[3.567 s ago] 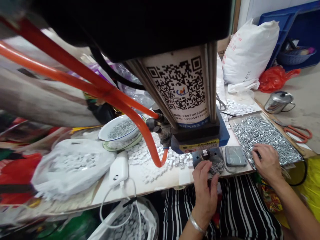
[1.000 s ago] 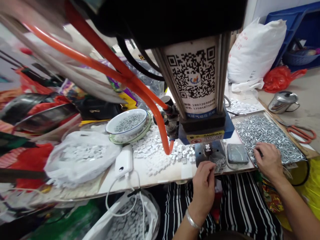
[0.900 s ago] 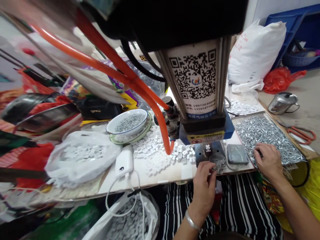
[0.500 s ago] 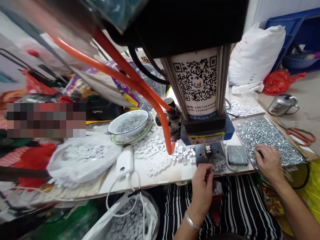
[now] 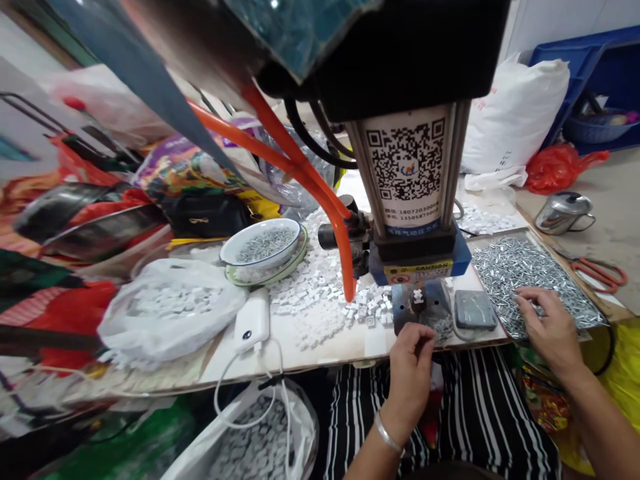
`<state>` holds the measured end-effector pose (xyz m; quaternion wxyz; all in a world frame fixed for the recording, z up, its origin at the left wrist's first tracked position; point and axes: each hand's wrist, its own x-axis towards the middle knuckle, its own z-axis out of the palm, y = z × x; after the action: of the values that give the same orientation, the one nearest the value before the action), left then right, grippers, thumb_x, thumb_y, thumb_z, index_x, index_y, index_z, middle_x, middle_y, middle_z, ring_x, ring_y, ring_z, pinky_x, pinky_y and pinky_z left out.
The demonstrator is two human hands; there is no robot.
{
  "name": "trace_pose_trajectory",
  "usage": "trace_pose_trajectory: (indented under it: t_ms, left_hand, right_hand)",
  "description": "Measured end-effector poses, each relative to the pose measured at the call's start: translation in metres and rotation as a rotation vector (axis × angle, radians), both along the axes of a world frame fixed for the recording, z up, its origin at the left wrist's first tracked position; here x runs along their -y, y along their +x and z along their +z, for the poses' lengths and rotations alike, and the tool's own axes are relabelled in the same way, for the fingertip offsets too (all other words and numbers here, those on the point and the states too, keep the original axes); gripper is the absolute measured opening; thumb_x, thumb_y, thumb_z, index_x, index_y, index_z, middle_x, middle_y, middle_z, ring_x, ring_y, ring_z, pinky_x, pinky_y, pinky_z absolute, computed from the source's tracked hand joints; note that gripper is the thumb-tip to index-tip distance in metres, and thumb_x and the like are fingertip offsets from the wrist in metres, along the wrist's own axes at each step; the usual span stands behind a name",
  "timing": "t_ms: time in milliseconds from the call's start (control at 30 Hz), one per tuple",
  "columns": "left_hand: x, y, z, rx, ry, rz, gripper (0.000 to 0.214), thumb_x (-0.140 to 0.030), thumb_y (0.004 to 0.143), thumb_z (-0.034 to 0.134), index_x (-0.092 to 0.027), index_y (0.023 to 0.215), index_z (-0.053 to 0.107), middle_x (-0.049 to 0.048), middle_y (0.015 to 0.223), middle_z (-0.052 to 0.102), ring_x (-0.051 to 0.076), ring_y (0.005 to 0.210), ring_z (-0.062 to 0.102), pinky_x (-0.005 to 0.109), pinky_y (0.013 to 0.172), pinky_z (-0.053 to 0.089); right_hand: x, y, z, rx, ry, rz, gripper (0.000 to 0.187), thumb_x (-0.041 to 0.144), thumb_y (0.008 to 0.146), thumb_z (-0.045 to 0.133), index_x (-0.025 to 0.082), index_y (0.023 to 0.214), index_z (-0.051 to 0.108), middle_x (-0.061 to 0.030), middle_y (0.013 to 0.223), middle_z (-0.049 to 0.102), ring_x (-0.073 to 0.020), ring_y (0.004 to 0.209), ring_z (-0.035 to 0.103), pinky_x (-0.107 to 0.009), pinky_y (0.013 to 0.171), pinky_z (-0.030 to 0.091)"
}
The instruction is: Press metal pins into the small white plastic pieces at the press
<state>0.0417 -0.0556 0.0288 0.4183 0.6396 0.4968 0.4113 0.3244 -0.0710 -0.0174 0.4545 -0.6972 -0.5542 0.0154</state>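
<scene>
My left hand (image 5: 411, 363) is closed in a pinch just in front of the press fixture (image 5: 403, 313). Whatever its fingertips hold is too small to make out. Beside them lies a little heap of small grey parts (image 5: 442, 327). A small white cross-marked piece (image 5: 419, 296) sits on the fixture's dark post, under the head of the pneumatic press (image 5: 413, 173). At the near left edge of a shallow tray of metal pins (image 5: 535, 277), my right hand (image 5: 550, 330) has thumb and forefinger drawn together. Anything between them is hidden.
White plastic pieces (image 5: 320, 287) spread over the table left of the press. A grey box (image 5: 474, 310) stands between fixture and tray. Orange hoses (image 5: 320, 190) hang by the press. Scissors (image 5: 600, 270) and a metal cup (image 5: 564, 212) lie right; a power bank (image 5: 253, 320) lies left.
The view has shifted slightly. My left hand has moved a little to the right, its fingers drawn closer together. My right hand has shifted slightly right at the tray's edge.
</scene>
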Motion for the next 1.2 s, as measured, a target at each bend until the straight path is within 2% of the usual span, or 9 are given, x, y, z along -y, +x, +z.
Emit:
trace_pose_trajectory:
  t_ms: [67,133,200,300,467,600,800,1200]
  left_hand:
    - [0.000,0.001,0.002,0.061,-0.066,0.013,0.009,-0.017,0.086,0.058,-0.019,0.085,0.067,0.0016,0.082,0.066,0.017,0.079,0.061,0.027,0.073,0.048]
    - [0.000,0.002,0.004,0.143,-0.142,0.038,0.007,-0.020,0.085,0.061,-0.019,0.086,0.068,0.0006,0.079,0.066,0.016,0.076,0.060,0.026,0.071,0.048]
    - [-0.001,0.003,0.006,0.248,-0.219,0.056,0.005,-0.022,0.083,0.065,-0.018,0.085,0.068,-0.0007,0.074,0.065,0.015,0.071,0.060,0.025,0.068,0.047]
    - [-0.001,0.003,0.009,0.416,-0.342,0.067,0.010,-0.025,0.078,0.073,-0.017,0.081,0.068,-0.0021,0.067,0.064,0.013,0.064,0.058,0.023,0.065,0.046]
    - [0.002,0.005,0.015,0.657,-0.540,0.064,0.025,-0.031,0.071,0.084,-0.015,0.077,0.065,-0.0024,0.059,0.063,0.008,0.055,0.053,0.018,0.055,0.038]
    - [0.005,0.006,0.019,0.814,-0.615,0.010,0.032,-0.033,0.067,0.088,-0.015,0.077,0.063,-0.0030,0.059,0.062,0.008,0.054,0.054,0.018,0.055,0.038]
    - [0.007,0.006,0.019,0.856,-0.595,-0.022,0.028,-0.029,0.071,0.086,-0.015,0.078,0.063,-0.0005,0.064,0.067,0.008,0.055,0.057,0.018,0.055,0.039]
    - [0.009,0.005,0.014,0.724,-0.486,-0.017,0.022,-0.028,0.076,0.080,-0.016,0.079,0.061,-0.0012,0.067,0.066,0.009,0.057,0.056,0.020,0.058,0.041]
  right_hand:
    - [0.004,-0.017,0.012,-0.184,-0.062,0.025,0.022,0.044,0.096,0.056,0.023,0.096,0.065,-0.0057,0.093,0.071,-0.0229,0.086,0.065,-0.035,0.079,0.050]
    - [0.007,-0.039,0.022,-0.357,-0.117,0.133,0.023,0.045,0.095,0.058,0.023,0.095,0.065,-0.0036,0.088,0.070,-0.0207,0.080,0.064,-0.032,0.073,0.050]
    - [0.010,-0.064,0.031,-0.469,-0.165,0.266,0.022,0.044,0.095,0.059,0.023,0.093,0.065,-0.0023,0.086,0.069,-0.0198,0.081,0.064,-0.030,0.074,0.051]
    - [0.013,-0.098,0.042,-0.559,-0.193,0.421,0.020,0.042,0.097,0.058,0.023,0.094,0.066,-0.0024,0.089,0.069,-0.0192,0.084,0.064,-0.029,0.074,0.051]
    - [0.012,-0.132,0.057,-0.627,-0.107,0.583,0.017,0.036,0.100,0.054,0.023,0.091,0.063,-0.0036,0.094,0.065,-0.0184,0.093,0.062,-0.029,0.082,0.050]
    - [0.008,-0.142,0.059,-0.600,-0.056,0.612,0.015,0.031,0.100,0.053,0.023,0.091,0.061,-0.0042,0.100,0.063,-0.0181,0.099,0.060,-0.031,0.089,0.047]
    - [0.008,-0.144,0.055,-0.627,-0.052,0.566,0.015,0.032,0.101,0.052,0.024,0.092,0.061,-0.0048,0.104,0.062,-0.0181,0.101,0.059,-0.032,0.090,0.047]
    - [0.006,-0.142,0.054,-0.611,-0.078,0.556,0.016,0.035,0.102,0.051,0.023,0.095,0.060,-0.0035,0.099,0.063,-0.0173,0.097,0.061,-0.030,0.086,0.047]
